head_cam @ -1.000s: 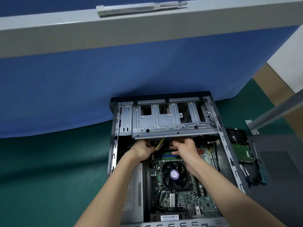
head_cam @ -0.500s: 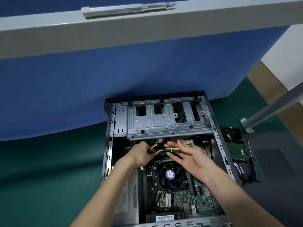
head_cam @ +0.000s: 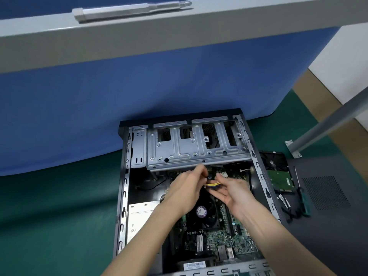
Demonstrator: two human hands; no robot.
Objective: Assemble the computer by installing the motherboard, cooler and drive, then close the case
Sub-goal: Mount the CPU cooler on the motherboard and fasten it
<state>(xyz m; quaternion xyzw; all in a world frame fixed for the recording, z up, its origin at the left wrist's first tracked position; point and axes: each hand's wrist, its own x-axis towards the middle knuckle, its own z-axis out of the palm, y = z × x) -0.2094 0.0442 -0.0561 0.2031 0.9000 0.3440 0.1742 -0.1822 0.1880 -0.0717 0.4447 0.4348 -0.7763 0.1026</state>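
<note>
Case (head_cam: 124, 186) open-sided, flat on green mat (head_cam: 59, 206), far end against blue partition (head_cam: 139, 86). Holds motherboard (head_cam: 225, 242) on its floor, cooler (head_cam: 203, 214) seated on the board, power supply (head_cam: 139, 218) along left wall, drive cage (head_cam: 195, 148) across far end. Over the cooler, yellow cable bundle (head_cam: 213, 184) between both hands. Fingertips of left hand (head_cam: 185, 192) pinched on the bundle's far end. Thumb and fingers of right hand (head_cam: 234, 191) gripping the bundle from the near side. Outside the case, hard drive (head_cam: 278, 176) flat, circuit board up, just beside right wall. Further right, green-handled screwdriver (head_cam: 303, 202) at left edge of dark side panel (head_cam: 328, 226). Thin loose cables (head_cam: 286, 206) near the handle. Grey pen (head_cam: 129, 9) on ledge atop partition.
</note>
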